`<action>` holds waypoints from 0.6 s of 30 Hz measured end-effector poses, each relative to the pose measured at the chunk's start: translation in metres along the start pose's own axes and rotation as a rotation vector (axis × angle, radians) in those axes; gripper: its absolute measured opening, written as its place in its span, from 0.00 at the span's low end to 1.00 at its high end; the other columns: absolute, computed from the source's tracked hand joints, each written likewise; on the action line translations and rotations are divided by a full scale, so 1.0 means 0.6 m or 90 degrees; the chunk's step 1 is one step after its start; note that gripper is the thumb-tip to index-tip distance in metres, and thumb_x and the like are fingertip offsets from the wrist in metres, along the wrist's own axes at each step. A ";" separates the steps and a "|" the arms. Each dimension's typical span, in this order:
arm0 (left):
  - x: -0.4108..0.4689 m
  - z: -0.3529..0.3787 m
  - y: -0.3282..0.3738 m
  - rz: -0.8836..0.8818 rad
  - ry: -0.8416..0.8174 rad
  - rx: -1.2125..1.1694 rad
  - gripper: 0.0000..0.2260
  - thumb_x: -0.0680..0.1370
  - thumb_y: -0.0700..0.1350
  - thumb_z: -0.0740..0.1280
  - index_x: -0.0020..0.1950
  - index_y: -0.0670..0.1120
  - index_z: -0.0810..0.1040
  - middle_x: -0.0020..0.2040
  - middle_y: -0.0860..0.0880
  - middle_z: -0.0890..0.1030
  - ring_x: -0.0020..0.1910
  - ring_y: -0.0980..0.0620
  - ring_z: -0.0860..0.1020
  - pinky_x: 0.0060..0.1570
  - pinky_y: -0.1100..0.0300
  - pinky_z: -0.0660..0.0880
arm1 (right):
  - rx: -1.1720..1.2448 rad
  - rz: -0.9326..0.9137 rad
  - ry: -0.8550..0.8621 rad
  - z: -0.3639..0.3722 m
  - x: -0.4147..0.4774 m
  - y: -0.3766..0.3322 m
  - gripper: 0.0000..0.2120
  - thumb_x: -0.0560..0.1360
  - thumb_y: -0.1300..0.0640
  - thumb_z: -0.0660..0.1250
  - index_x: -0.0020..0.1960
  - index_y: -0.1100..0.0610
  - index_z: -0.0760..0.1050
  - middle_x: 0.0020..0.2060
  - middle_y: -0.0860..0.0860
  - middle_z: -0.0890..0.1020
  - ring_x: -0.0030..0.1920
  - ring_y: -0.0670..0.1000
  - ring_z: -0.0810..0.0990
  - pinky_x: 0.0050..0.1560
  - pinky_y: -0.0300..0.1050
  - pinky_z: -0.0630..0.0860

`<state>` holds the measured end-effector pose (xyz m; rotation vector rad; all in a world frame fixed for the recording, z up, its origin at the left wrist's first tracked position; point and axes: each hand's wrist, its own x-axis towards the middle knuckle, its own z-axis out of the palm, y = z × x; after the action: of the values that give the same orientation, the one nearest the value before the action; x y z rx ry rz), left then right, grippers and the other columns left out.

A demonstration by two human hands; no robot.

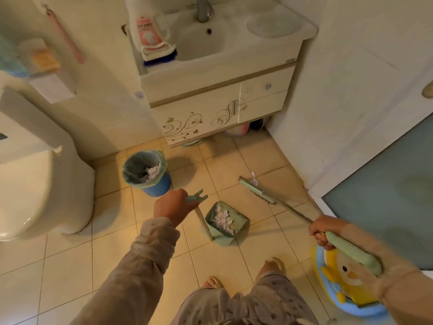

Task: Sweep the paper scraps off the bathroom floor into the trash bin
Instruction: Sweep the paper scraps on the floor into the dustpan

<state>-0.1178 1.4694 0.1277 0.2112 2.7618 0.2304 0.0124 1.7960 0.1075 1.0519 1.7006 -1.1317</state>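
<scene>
My left hand (172, 205) grips the top of the green dustpan's upright handle. The dustpan (225, 222) stands on the tiled floor in the middle and holds a heap of pale paper scraps (224, 220). My right hand (322, 232) is closed around the green grip of the broom. Its shaft runs up and left to the broom head (256, 192), which rests on the floor near a small paper scrap (254, 178). The blue trash bin (146, 173), lined with a green bag, stands left of the dustpan with some paper inside.
A white toilet (35, 184) fills the left side. The sink cabinet (210, 109) stands against the back wall. A wall and a frosted glass door (384, 184) close the right side. A yellow and blue child seat (346, 285) lies by my right foot.
</scene>
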 end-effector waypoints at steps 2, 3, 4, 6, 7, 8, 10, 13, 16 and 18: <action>0.014 -0.004 0.027 0.008 0.006 0.008 0.20 0.76 0.60 0.63 0.50 0.43 0.80 0.46 0.44 0.83 0.46 0.45 0.81 0.46 0.55 0.77 | 0.007 -0.006 0.019 -0.021 0.008 -0.008 0.29 0.76 0.68 0.54 0.17 0.57 0.59 0.10 0.51 0.63 0.10 0.46 0.61 0.18 0.27 0.60; 0.016 -0.008 0.034 0.013 0.007 0.013 0.20 0.76 0.59 0.63 0.51 0.43 0.80 0.46 0.44 0.83 0.46 0.45 0.81 0.46 0.55 0.77 | 0.011 -0.006 0.023 -0.023 0.012 -0.013 0.28 0.76 0.68 0.53 0.18 0.57 0.58 0.10 0.50 0.63 0.10 0.46 0.61 0.18 0.27 0.60; 0.028 -0.005 0.054 0.012 0.010 0.013 0.20 0.76 0.59 0.63 0.51 0.43 0.80 0.47 0.44 0.83 0.46 0.45 0.81 0.46 0.55 0.77 | 0.003 -0.002 0.028 -0.043 0.018 -0.019 0.27 0.76 0.68 0.53 0.18 0.57 0.58 0.10 0.50 0.63 0.10 0.45 0.61 0.18 0.27 0.59; 0.038 0.000 0.080 0.001 0.008 0.009 0.20 0.76 0.58 0.63 0.51 0.42 0.80 0.47 0.43 0.83 0.46 0.45 0.81 0.47 0.55 0.77 | -0.020 -0.008 0.043 -0.071 0.026 -0.031 0.24 0.76 0.68 0.53 0.22 0.57 0.57 0.09 0.50 0.63 0.10 0.45 0.61 0.17 0.28 0.59; 0.043 0.002 0.098 -0.003 0.002 0.007 0.20 0.77 0.58 0.62 0.52 0.42 0.80 0.47 0.43 0.83 0.47 0.45 0.81 0.48 0.54 0.77 | -0.024 -0.010 0.048 -0.088 0.030 -0.041 0.23 0.76 0.67 0.53 0.23 0.56 0.57 0.09 0.50 0.63 0.10 0.45 0.61 0.17 0.28 0.59; 0.053 0.007 0.119 -0.008 -0.001 0.011 0.20 0.77 0.59 0.62 0.52 0.43 0.80 0.48 0.43 0.83 0.47 0.44 0.81 0.49 0.54 0.77 | -0.036 -0.011 0.052 -0.110 0.034 -0.051 0.22 0.76 0.67 0.53 0.25 0.56 0.56 0.09 0.49 0.63 0.10 0.45 0.61 0.17 0.28 0.60; 0.066 0.016 0.157 -0.016 -0.002 0.026 0.20 0.77 0.59 0.61 0.52 0.43 0.80 0.48 0.43 0.83 0.47 0.44 0.81 0.49 0.53 0.78 | -0.074 -0.020 0.057 -0.151 0.048 -0.070 0.21 0.76 0.68 0.52 0.25 0.57 0.56 0.09 0.49 0.63 0.11 0.46 0.62 0.19 0.30 0.60; 0.078 0.031 0.205 -0.043 0.009 0.026 0.20 0.77 0.60 0.60 0.51 0.44 0.80 0.46 0.44 0.83 0.45 0.45 0.81 0.47 0.54 0.77 | -0.173 -0.034 0.064 -0.200 0.075 -0.098 0.21 0.75 0.68 0.53 0.24 0.59 0.58 0.09 0.50 0.65 0.22 0.50 0.63 0.27 0.38 0.61; 0.088 0.047 0.236 -0.084 -0.004 0.004 0.20 0.77 0.60 0.60 0.50 0.44 0.80 0.46 0.45 0.82 0.45 0.45 0.80 0.43 0.56 0.75 | -0.248 -0.022 0.056 -0.229 0.095 -0.118 0.21 0.76 0.67 0.54 0.24 0.60 0.62 0.11 0.52 0.68 0.27 0.52 0.65 0.31 0.40 0.63; 0.094 0.054 0.249 -0.105 -0.017 -0.010 0.21 0.76 0.61 0.59 0.50 0.45 0.80 0.45 0.45 0.82 0.44 0.46 0.80 0.41 0.59 0.71 | -0.325 -0.009 0.052 -0.231 0.103 -0.121 0.24 0.77 0.65 0.54 0.21 0.61 0.66 0.10 0.52 0.70 0.27 0.53 0.67 0.32 0.40 0.65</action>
<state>-0.1408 1.6295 0.1064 -0.0172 2.7310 0.2048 -0.0994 1.9216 0.1057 0.7681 1.9247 -0.6131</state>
